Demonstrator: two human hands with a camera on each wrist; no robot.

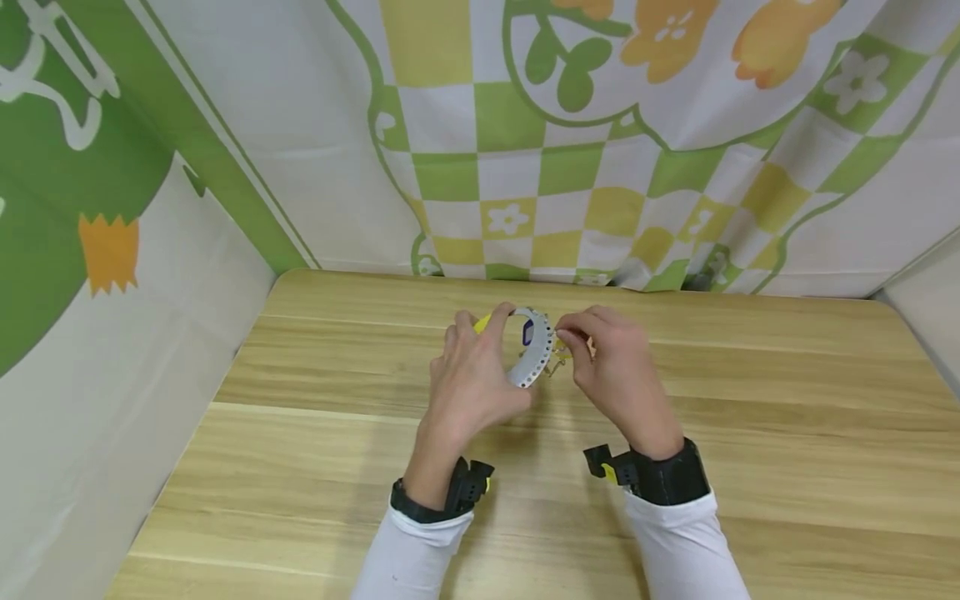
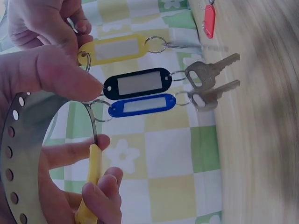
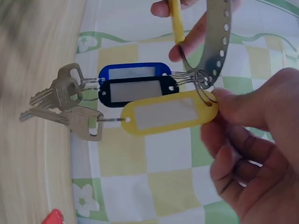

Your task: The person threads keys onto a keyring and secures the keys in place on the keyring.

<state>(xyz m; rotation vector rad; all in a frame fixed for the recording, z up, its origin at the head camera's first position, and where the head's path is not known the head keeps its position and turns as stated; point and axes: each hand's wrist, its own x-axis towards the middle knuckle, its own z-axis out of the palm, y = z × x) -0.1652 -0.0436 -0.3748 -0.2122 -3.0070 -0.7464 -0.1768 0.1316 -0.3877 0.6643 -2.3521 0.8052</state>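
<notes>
My left hand (image 1: 476, 383) grips a large curved metal key ring (image 1: 536, 354) with a row of holes and a yellow sleeve (image 2: 95, 163); the thumb lies across its band. With thumb and fingertips my right hand (image 1: 618, 362) pinches the end of a yellow key tag (image 3: 168, 114), beside its small wire ring. A black key tag (image 3: 138, 92) and a blue key tag (image 2: 142, 105) hang close together from the metal ring. Metal keys (image 3: 86, 123) dangle from the far ends of the tags. In the head view, the fingers partly cover these things.
Below the hands is a wooden table (image 1: 315, 475). A red key tag (image 2: 210, 21) lies on it, seen in both wrist views. A green, yellow and white patterned curtain (image 1: 510, 183) hangs along the table's back edge, with another printed sheet (image 1: 180, 333) at the left.
</notes>
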